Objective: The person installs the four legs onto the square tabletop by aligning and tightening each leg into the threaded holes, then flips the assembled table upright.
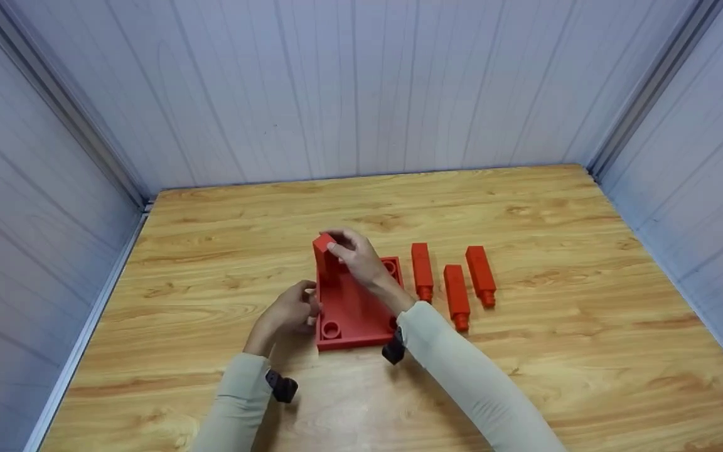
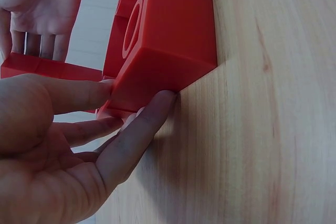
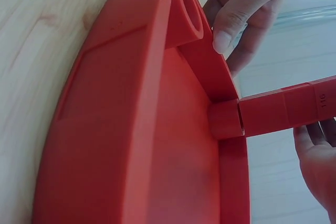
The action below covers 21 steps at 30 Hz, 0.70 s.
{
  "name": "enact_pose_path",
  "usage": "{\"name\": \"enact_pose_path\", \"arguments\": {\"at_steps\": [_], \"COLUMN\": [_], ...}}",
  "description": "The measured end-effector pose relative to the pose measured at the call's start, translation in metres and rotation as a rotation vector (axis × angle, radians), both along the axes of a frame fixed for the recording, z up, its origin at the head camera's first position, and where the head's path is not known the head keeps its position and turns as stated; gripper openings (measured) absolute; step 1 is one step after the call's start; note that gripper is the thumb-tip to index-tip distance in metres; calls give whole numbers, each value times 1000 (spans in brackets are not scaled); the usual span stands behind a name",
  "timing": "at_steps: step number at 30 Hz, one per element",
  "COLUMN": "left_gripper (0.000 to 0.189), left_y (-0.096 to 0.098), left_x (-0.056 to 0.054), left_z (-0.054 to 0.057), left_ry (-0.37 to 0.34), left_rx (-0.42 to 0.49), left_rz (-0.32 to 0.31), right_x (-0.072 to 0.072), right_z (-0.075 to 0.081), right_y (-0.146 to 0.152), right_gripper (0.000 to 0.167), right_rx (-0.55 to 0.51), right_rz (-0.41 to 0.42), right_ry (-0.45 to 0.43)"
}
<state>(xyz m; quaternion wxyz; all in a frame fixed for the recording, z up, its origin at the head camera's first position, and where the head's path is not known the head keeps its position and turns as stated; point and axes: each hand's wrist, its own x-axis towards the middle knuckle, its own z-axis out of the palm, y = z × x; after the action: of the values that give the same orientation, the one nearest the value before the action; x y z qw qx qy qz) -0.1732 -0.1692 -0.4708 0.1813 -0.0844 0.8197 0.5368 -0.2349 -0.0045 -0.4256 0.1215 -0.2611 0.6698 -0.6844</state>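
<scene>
A shallow red plastic base [image 1: 355, 320] with raised walls lies on the table, a round socket in each visible corner. My right hand [image 1: 361, 258] grips the upper part of a red square post [image 1: 321, 254] that stands upright at the base's far left corner. In the right wrist view the post [image 3: 283, 109] meets the rim of its socket, with a thin gap line between them. My left hand [image 1: 289, 307] pinches the base's left wall, thumb over the rim and fingers along the outer side.
Right of the base lie three more red posts, one nearest it [image 1: 422, 270], a middle one [image 1: 456, 295] and an outer one [image 1: 480, 273], their round pegs pointing toward me. Pale panel walls [image 1: 361, 94] enclose the wooden table [image 1: 587, 314] at the back and sides.
</scene>
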Motion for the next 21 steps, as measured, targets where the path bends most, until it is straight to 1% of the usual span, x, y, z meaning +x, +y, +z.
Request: {"name": "enact_pose_path", "arguments": {"at_steps": [5,8,13,17,21], "left_gripper": [52,51,54,54,52], "left_y": [0,0,-1,-1,0], "left_x": [0,0,0,0,0], "left_z": [1,1,0,0,-1], "left_ry": [2,-7,-12,-11,-8], "left_rx": [37,75,75,79,56], "left_rz": [-2,0,-6,2,10], "right_x": [0,0,0,1,3], "right_z": [-2,-2,-3,-4,-2], "right_y": [1,1,2,2,2], "right_gripper": [36,37,38,36,35], "right_rx": [-4,22,60,89,121], "right_rz": [-29,-51,-70,-94,-121], "right_ry": [-15,-16,-12,2,24]}}
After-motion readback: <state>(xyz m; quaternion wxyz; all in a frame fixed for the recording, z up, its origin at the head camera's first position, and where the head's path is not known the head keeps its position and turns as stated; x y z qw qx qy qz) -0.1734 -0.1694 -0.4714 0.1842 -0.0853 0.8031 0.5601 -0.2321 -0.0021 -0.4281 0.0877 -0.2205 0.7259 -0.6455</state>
